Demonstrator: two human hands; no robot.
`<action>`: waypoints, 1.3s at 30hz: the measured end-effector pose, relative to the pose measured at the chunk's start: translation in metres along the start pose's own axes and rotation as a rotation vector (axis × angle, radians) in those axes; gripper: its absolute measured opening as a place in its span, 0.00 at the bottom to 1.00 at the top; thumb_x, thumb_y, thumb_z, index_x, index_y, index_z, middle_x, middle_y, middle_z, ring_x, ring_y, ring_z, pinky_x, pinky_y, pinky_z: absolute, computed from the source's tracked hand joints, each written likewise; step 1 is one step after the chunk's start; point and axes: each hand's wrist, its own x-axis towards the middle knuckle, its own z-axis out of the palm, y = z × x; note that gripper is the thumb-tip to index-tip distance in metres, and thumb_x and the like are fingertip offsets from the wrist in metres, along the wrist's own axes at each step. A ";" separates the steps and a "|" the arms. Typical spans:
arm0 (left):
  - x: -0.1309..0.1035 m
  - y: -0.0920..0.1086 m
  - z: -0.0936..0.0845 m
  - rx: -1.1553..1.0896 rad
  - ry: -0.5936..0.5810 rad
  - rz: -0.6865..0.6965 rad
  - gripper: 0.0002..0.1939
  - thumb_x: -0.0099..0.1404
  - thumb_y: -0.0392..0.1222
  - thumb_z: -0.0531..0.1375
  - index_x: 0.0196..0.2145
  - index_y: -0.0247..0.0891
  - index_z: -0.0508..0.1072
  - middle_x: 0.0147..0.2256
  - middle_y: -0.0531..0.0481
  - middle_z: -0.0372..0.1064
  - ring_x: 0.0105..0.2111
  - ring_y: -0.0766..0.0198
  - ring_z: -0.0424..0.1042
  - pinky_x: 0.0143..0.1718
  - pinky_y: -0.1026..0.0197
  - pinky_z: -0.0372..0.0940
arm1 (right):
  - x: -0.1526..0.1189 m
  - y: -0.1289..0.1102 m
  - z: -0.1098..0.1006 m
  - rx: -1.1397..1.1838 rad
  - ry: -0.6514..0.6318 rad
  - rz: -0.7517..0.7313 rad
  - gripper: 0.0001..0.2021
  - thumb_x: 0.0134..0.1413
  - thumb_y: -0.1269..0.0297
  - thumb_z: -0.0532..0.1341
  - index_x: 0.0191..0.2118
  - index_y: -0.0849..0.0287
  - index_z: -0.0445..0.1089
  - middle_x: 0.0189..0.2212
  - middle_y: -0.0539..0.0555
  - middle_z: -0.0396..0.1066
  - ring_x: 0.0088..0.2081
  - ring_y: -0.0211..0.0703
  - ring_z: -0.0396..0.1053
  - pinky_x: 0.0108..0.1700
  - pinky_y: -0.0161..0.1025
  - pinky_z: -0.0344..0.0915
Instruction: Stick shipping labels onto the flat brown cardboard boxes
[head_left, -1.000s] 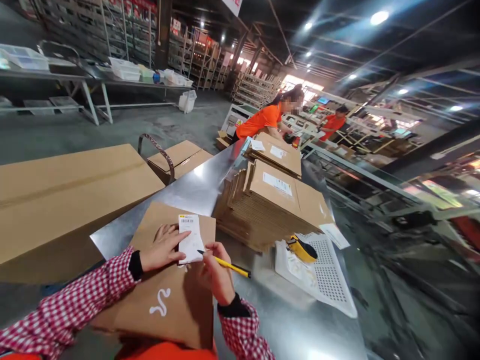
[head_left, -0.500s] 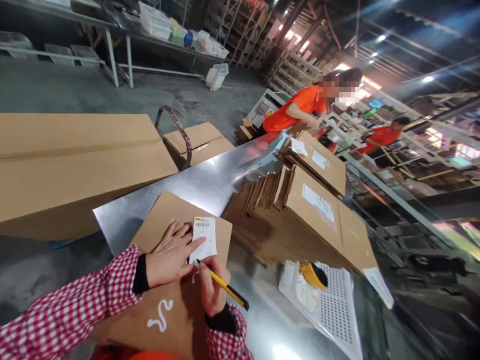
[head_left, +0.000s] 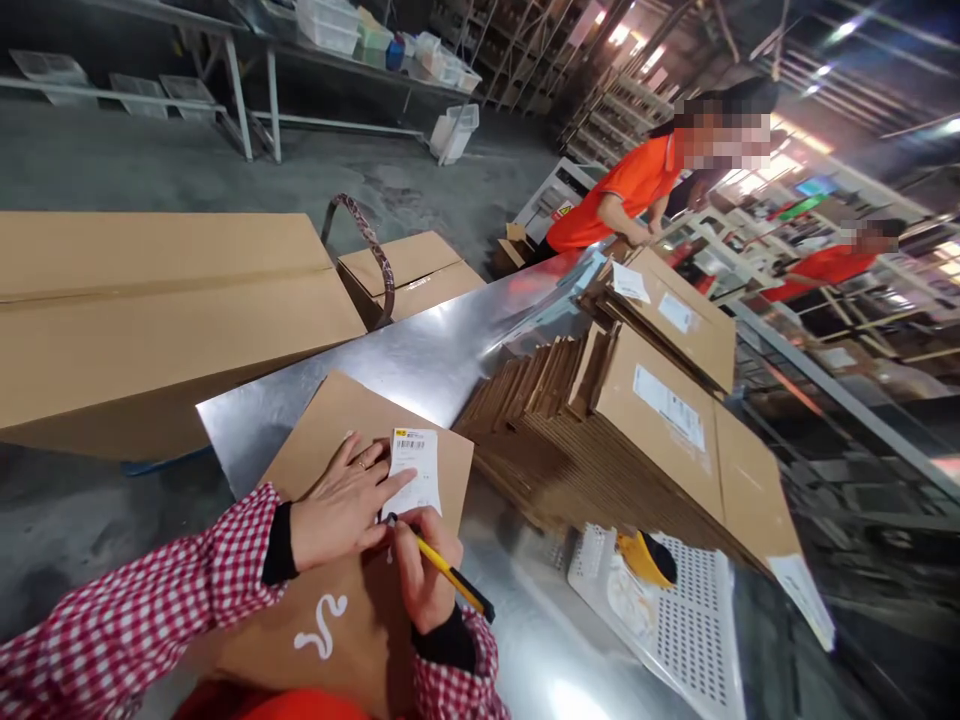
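Note:
A flat brown cardboard box (head_left: 352,610) with a white squiggle mark lies on the steel table (head_left: 420,360) in front of me. A white barcode label (head_left: 417,470) sits on its far end. My left hand (head_left: 341,505) presses flat on the box, fingertips holding the label's left edge. My right hand (head_left: 420,575) grips a yellow and black pen (head_left: 450,578) with its tip at the label's lower edge. Both sleeves are red and white check.
A tall pile of flattened labelled cartons (head_left: 622,440) fills the table to the right. A white perforated tray (head_left: 675,620) holds a yellow tool (head_left: 645,555). Large cartons (head_left: 150,310) stand left. Two people in orange (head_left: 630,190) work beyond the table.
My view has tilted down and swung a little left. The pen tip has come down from the label's side to its lower edge. My left hand stays pressed on the label.

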 end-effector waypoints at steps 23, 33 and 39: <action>-0.001 -0.001 0.000 0.000 0.003 -0.006 0.30 0.63 0.47 0.58 0.61 0.42 0.57 0.60 0.42 0.58 0.63 0.48 0.48 0.63 0.37 0.34 | -0.001 0.003 0.000 -0.016 0.000 -0.009 0.10 0.56 0.69 0.53 0.24 0.58 0.61 0.18 0.47 0.63 0.20 0.34 0.61 0.25 0.33 0.56; 0.000 -0.001 0.001 -0.014 -0.007 -0.010 0.32 0.62 0.47 0.60 0.61 0.42 0.56 0.60 0.42 0.58 0.63 0.48 0.48 0.62 0.38 0.33 | 0.000 0.000 -0.001 0.017 -0.024 -0.006 0.10 0.56 0.68 0.53 0.25 0.58 0.63 0.19 0.47 0.64 0.21 0.34 0.61 0.25 0.32 0.57; -0.001 -0.001 0.000 -0.011 0.004 -0.001 0.33 0.61 0.47 0.61 0.61 0.42 0.56 0.60 0.42 0.59 0.63 0.49 0.47 0.63 0.39 0.33 | 0.002 -0.001 -0.001 0.023 -0.006 -0.012 0.10 0.57 0.68 0.53 0.25 0.58 0.63 0.19 0.46 0.63 0.20 0.34 0.60 0.24 0.32 0.57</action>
